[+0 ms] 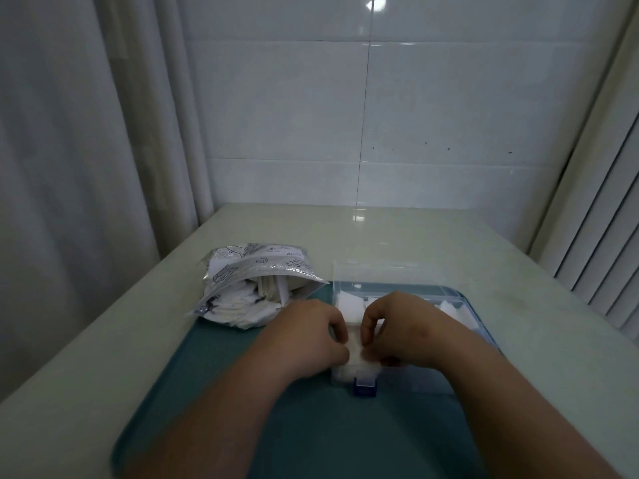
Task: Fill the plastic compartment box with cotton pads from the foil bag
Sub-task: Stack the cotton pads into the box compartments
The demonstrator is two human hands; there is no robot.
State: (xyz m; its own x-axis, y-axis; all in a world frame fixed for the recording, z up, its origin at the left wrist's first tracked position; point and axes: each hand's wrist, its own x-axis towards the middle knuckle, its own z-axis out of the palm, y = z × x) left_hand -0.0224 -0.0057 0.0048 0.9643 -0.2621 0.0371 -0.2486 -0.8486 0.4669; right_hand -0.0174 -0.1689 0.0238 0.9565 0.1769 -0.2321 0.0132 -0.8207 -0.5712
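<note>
Pinching soft white cotton pads [355, 344], L hand [311, 337] & R hand [403, 330], in clear plastic box [397, 288].

Single wide-angle head cam faces forward and down from above and behind the left hand [307, 335] and right hand [404, 330], close on them at lower centre over the teal tray [328, 437], tiled wall [449, 98] straight ahead, curtain [69, 150] left, blinds [608, 254] right.

Worn: nothing visible. Both bare: left hand [311, 335], right hand [397, 330]. Forearms [518, 409] bare along their whole visible length above the teal tray [214, 375].
</note>
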